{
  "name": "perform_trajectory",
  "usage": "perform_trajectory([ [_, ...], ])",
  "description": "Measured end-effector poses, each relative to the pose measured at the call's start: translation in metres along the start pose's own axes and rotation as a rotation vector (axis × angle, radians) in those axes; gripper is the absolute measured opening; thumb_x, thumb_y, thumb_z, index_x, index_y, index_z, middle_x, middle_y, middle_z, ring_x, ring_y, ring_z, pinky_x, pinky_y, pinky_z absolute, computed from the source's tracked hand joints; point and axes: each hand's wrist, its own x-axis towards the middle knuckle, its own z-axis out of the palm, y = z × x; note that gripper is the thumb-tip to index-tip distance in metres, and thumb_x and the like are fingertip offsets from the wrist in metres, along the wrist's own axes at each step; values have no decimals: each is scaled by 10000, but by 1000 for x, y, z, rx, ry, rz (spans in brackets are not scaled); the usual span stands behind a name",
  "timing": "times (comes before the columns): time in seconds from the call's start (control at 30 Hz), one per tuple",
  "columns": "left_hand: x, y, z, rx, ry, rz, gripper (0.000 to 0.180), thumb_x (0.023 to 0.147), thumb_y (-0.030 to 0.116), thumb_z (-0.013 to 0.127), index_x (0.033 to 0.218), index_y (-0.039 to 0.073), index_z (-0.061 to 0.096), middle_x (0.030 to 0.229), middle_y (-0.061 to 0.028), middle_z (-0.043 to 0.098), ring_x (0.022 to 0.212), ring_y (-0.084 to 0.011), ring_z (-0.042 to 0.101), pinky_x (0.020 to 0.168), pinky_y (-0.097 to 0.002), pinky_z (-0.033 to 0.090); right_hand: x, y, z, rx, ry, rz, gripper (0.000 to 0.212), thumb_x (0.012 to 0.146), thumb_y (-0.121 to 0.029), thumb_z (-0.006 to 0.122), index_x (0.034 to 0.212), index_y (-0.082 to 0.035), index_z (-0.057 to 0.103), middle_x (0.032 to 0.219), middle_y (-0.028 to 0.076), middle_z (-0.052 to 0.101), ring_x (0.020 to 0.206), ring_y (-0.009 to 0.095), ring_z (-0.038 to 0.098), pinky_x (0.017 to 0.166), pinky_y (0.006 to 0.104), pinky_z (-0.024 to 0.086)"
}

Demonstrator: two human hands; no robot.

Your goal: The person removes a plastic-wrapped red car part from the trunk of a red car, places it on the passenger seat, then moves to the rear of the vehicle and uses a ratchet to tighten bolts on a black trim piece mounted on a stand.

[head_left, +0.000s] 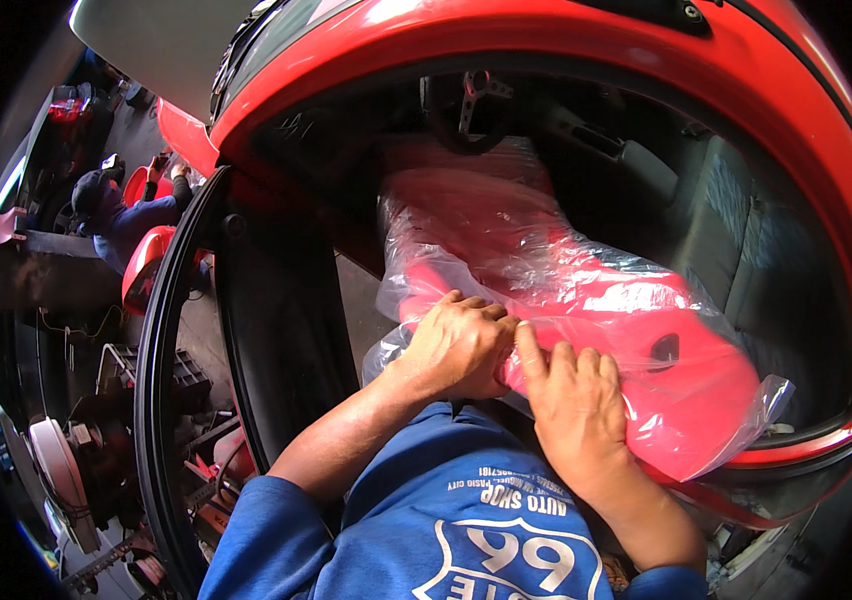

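A bright red car seat is inside the red car's door opening, under a loose clear plastic cover. My left hand is closed over the seat's near edge, its fingers curled on bunched plastic. Right beside it, my right hand grips the same edge from above. Its fingers bend down onto the plastic and its thumb is hidden. A dark oval opening shows through the film to the right of my hands. Wrinkled plastic hangs past the seat's right end.
The red car body arches over the opening. Inside are a steering wheel and a grey patterned seat. A black-edged door stands ajar on my left. Beyond it, a person in blue works among red parts.
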Motion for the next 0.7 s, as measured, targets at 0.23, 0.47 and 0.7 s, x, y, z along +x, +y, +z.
perform_trajectory([
  [0.23,-4,18,13,17,-46,89,529,602,311,849,1050,83,683,978,-103,716,921,-295,711,833,-413,529,-16,4,2,-3,-12,47,388,898,-143,598,1277,-66,625,933,90,635,855,241,620,783,390,482],
  [0.47,3,4,-15,-62,-110,113,760,612,485,911,1202,65,677,1151,-136,665,1138,-319,605,1038,-469,425,-15,16,2,164,-64,124,384,855,-145,646,1227,-55,610,943,91,657,885,262,622,812,410,475],
  [0.7,-24,-71,-42,94,-362,-92,1235,492,557,958,1519,106,442,1431,-221,502,1358,-419,466,1140,-549,364,-13,49,-6,407,-81,318,852,802,-82,613,1608,-118,340,882,155,684,835,363,627,871,501,456],
])
